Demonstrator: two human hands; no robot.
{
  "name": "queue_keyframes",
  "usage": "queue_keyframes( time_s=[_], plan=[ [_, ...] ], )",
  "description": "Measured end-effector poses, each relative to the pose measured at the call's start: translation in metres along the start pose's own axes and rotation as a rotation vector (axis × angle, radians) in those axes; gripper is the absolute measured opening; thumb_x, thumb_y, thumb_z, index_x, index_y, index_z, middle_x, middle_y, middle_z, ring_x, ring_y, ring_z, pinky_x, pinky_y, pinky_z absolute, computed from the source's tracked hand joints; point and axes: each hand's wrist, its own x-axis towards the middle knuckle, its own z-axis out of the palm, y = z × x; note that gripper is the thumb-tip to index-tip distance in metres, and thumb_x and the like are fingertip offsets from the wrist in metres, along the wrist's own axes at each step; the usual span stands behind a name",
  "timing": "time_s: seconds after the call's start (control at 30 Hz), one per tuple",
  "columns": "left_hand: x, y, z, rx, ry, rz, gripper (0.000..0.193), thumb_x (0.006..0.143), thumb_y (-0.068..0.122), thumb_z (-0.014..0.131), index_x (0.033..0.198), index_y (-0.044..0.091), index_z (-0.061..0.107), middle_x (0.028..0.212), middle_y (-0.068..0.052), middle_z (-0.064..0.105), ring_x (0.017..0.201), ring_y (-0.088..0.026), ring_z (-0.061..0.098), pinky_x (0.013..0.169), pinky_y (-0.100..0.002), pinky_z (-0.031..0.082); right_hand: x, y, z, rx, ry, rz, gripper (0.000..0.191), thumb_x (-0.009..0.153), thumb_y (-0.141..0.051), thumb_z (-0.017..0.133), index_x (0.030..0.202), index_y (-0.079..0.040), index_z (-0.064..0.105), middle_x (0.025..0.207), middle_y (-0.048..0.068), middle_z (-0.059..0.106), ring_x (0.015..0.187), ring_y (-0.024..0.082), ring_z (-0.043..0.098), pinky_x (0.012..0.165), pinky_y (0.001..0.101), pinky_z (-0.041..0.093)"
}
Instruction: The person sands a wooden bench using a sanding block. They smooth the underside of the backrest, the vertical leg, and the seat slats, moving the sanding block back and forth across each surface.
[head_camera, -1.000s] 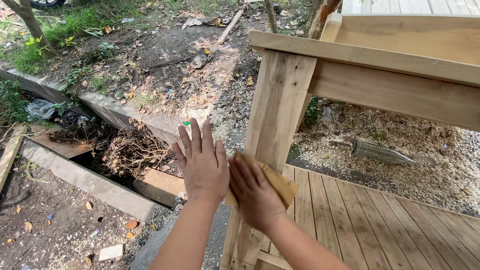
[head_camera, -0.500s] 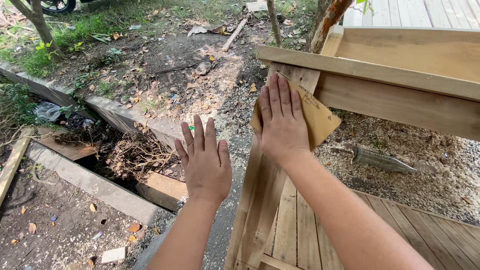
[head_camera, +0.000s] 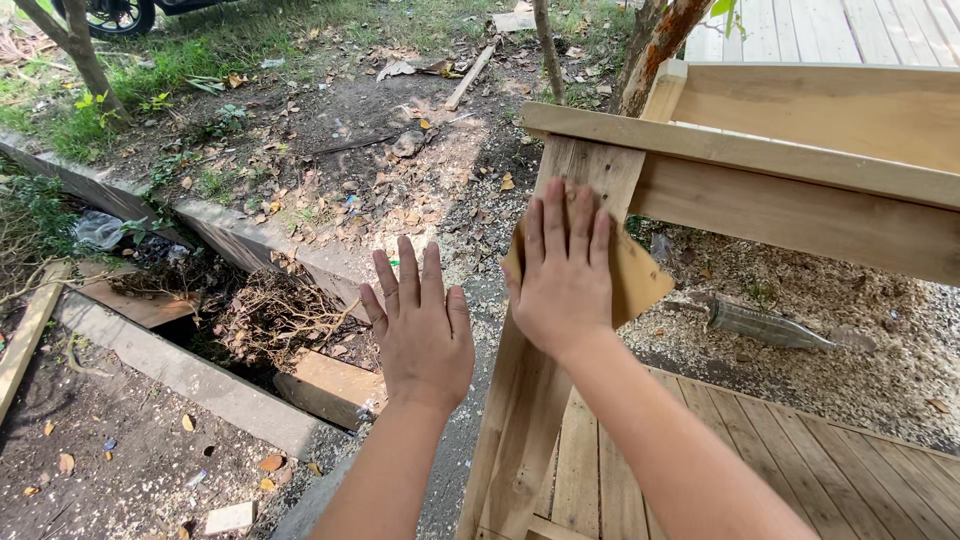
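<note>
My right hand lies flat, fingers together and pointing up, pressing a tan sheet of sandpaper against the upper part of a pale wooden leg. The leg carries a wooden frame whose side rail runs off to the right. My left hand hovers just left of the leg with its fingers spread, holding nothing and touching nothing.
A plank deck lies under the frame, with sawdust and a clear plastic bottle beyond it. To the left are a concrete curb, a ditch of dry roots and leaf-strewn dirt. A tree trunk stands behind the frame.
My right hand has slid the sandpaper up the leg from low down to near the top. My left hand has stayed almost where it was.
</note>
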Motion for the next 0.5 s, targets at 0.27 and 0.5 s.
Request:
queue_keyframes(
  time_s=[0.27, 0.5],
  plan=[
    [0.002, -0.004, 0.004, 0.015, 0.014, 0.0, 0.062, 0.106, 0.04, 0.028, 0.16, 0.01, 0.027, 0.169, -0.015, 0.013, 0.156, -0.035, -0.002, 0.123, -0.051, -0.005, -0.088, -0.04, -0.003, -0.127, -0.321, -0.07, 0.076, 0.092, -0.027, 0.045, 0.157, 0.003, 0.023, 0.165, 0.028, 0.008, 0.153, 0.045, 0.002, 0.123, 0.0551, -0.001],
    [0.007, 0.0, -0.003, 0.01, -0.013, -0.005, 0.061, 0.106, 0.04, 0.027, 0.16, 0.012, 0.028, 0.169, -0.015, 0.014, 0.156, -0.035, -0.002, 0.123, -0.052, -0.005, -0.065, -0.009, 0.001, -0.164, -0.191, -0.206, 0.076, 0.095, -0.033, 0.044, 0.16, 0.0, 0.026, 0.169, 0.022, 0.012, 0.157, 0.036, 0.006, 0.125, 0.0494, 0.001]
  ],
)
